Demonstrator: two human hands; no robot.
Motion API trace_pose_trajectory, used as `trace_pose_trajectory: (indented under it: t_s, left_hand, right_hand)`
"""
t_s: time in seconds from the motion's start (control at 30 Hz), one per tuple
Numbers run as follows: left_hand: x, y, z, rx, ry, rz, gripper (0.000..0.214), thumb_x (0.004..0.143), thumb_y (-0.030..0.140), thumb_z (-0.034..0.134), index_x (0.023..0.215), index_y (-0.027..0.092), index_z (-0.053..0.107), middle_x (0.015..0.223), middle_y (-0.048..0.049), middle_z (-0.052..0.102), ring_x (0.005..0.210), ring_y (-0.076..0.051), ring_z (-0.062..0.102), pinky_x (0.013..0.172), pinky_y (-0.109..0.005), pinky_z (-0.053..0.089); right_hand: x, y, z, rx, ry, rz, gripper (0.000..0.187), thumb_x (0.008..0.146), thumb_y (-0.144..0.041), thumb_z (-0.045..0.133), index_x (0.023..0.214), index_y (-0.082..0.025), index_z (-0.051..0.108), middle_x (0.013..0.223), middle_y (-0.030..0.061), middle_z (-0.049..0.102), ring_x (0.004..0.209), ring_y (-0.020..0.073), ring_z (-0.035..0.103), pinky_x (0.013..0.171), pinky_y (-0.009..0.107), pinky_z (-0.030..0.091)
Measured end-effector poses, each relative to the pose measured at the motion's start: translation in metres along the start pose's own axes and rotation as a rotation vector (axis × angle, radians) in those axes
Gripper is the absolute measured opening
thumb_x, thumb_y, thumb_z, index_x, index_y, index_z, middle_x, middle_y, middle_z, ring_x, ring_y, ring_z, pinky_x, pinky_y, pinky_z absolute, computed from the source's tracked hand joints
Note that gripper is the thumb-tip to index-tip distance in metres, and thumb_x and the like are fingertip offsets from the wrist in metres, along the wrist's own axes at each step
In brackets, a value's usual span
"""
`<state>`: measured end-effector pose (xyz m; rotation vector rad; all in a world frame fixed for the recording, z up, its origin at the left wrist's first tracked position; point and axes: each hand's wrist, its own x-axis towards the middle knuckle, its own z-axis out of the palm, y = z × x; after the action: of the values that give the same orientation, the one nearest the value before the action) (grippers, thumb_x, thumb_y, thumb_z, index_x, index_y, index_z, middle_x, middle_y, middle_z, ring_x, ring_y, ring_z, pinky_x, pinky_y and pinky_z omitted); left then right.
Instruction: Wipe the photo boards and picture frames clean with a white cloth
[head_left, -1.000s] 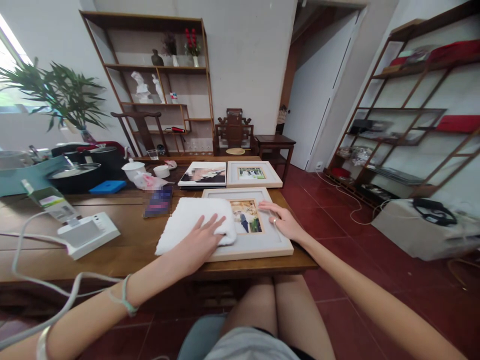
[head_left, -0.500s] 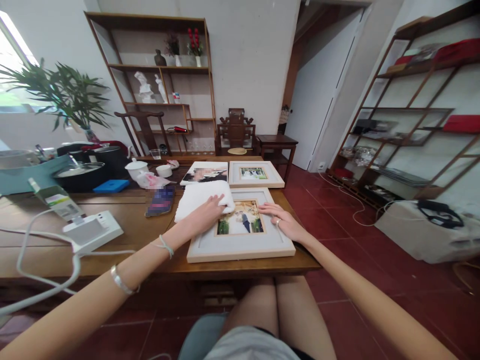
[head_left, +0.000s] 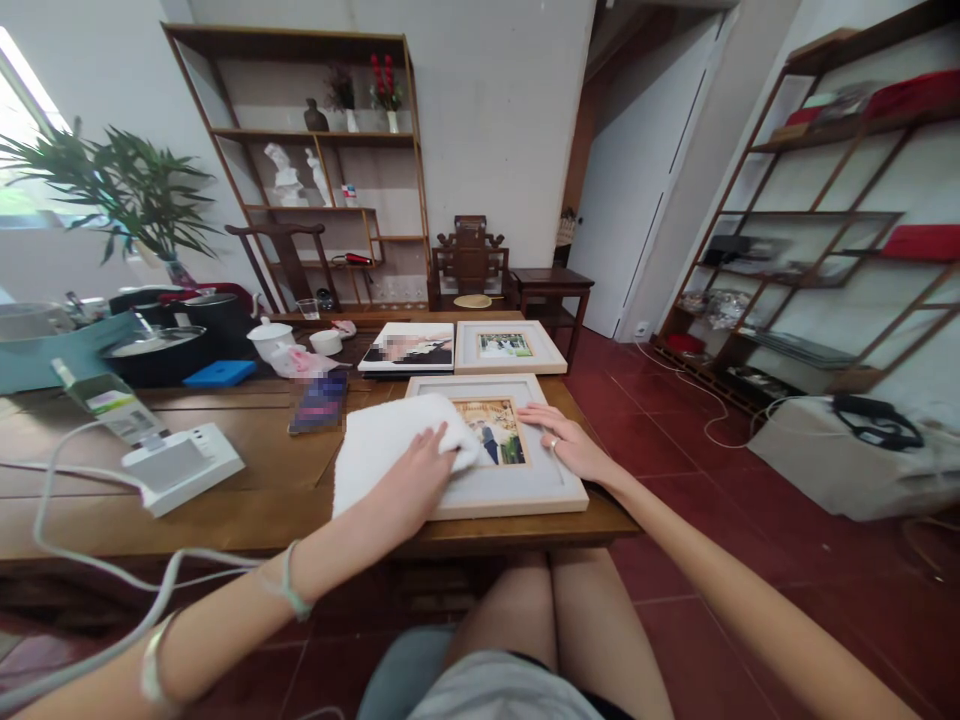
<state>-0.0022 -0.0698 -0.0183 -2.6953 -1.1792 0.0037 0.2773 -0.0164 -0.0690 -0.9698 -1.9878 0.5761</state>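
A pale wooden picture frame point(head_left: 525, 487) with a photo lies flat at the near edge of the wooden table point(head_left: 225, 500). My left hand point(head_left: 420, 470) presses a white cloth point(head_left: 375, 440) down on the frame's left half, fingers curled a little into the cloth. My right hand point(head_left: 559, 440), wearing a ring, lies flat with fingers spread on the frame's right side, holding it still.
Two more pictures point(head_left: 409, 347) point(head_left: 508, 347) lie behind the frame. A phone point(head_left: 319, 402), a white box point(head_left: 182, 465) with a cable, cups, a blue pad point(head_left: 216, 373) and pots crowd the table's left. Shelves line the walls; a grey bag point(head_left: 847, 455) sits on the red floor.
My left hand slid the cloth up to the frame's top-left corner half a second ago, then back down toward me over the left half. My right hand stayed put.
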Motion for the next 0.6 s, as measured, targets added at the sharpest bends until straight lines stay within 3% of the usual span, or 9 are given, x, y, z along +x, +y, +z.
trace_pose_trajectory:
  t_s: [0.17, 0.27, 0.43, 0.6]
  left_hand:
    - [0.062, -0.042, 0.002, 0.011, 0.043, -0.023, 0.037, 0.083, 0.0, 0.031, 0.11, 0.009, 0.054, 0.118, -0.0193, 0.055, 0.123, -0.03, 0.043, 0.096, -0.043, 0.04]
    - [0.086, -0.05, -0.002, 0.002, 0.047, 0.006, 0.03, 0.088, 0.007, 0.033, 0.104, 0.011, 0.058, 0.11, -0.0166, 0.058, 0.111, -0.028, 0.051, 0.092, -0.04, 0.042]
    - [0.115, -0.031, -0.008, -0.046, 0.041, 0.134, 0.028, 0.093, 0.016, 0.034, 0.108, 0.013, 0.057, 0.104, -0.0128, 0.06, 0.096, -0.023, 0.057, 0.084, -0.034, 0.043]
    - [0.141, -0.009, -0.01, -0.093, 0.039, 0.282, 0.027, 0.096, 0.02, 0.033, 0.107, 0.016, 0.057, 0.112, -0.0076, 0.059, 0.098, -0.017, 0.056, 0.088, -0.027, 0.039]
  right_hand:
    - [0.001, 0.002, -0.001, -0.007, -0.03, -0.015, 0.046, 0.076, -0.015, 0.045, 0.118, -0.026, 0.062, 0.129, 0.0041, 0.058, 0.129, 0.0232, 0.04, 0.109, 0.049, 0.028]
    - [0.0, 0.003, -0.001, -0.023, -0.041, -0.044, 0.041, 0.081, -0.022, 0.045, 0.119, -0.023, 0.061, 0.129, 0.007, 0.056, 0.129, 0.024, 0.04, 0.109, 0.048, 0.028]
    - [0.001, 0.004, -0.002, -0.044, -0.067, -0.085, 0.038, 0.085, -0.028, 0.044, 0.119, -0.024, 0.06, 0.129, 0.0066, 0.057, 0.128, 0.0246, 0.04, 0.108, 0.048, 0.029]
    - [0.001, 0.005, -0.002, -0.044, -0.04, -0.079, 0.037, 0.084, -0.028, 0.045, 0.116, -0.021, 0.063, 0.127, 0.0091, 0.058, 0.126, 0.0259, 0.043, 0.108, 0.047, 0.03]
